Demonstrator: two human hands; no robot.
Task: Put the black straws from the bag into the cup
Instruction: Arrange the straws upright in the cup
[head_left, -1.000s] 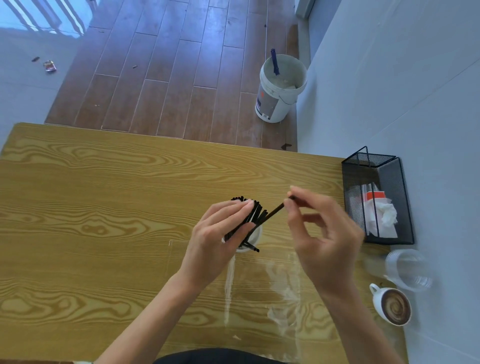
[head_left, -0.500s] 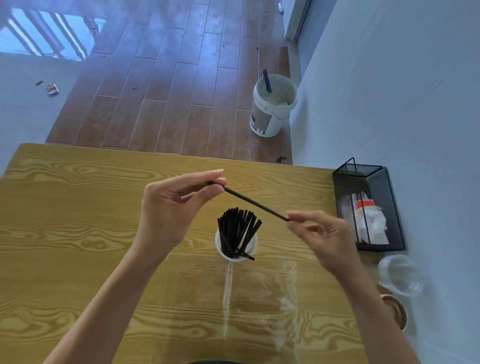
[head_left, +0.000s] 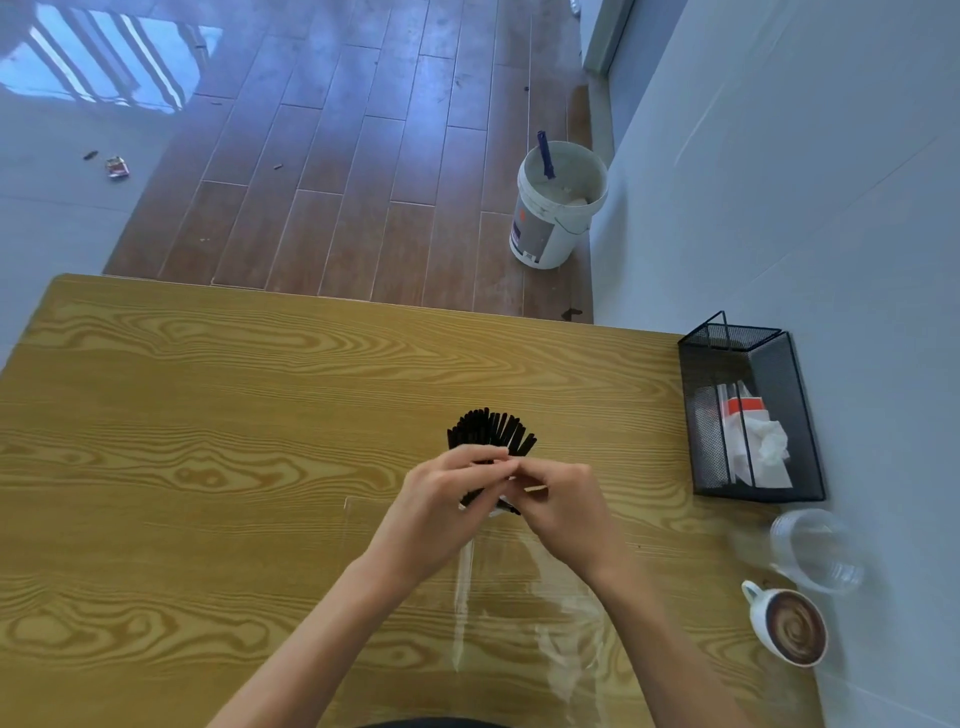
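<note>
Both hands meet over the middle of the wooden table (head_left: 208, 415), fingertips touching. The left hand (head_left: 441, 512) is curled around the bundle of black straws (head_left: 491, 428), which fans out above it; the right hand (head_left: 563, 506) pinches at the same spot — on what, I cannot tell. The hands hide the cup almost wholly. The clear plastic bag (head_left: 519, 587) lies flat under the wrists. To the right stand a black mesh holder (head_left: 748, 415), a clear plastic cup (head_left: 815, 551) and a coffee cup (head_left: 789, 626) — well apart from the straws.
</note>
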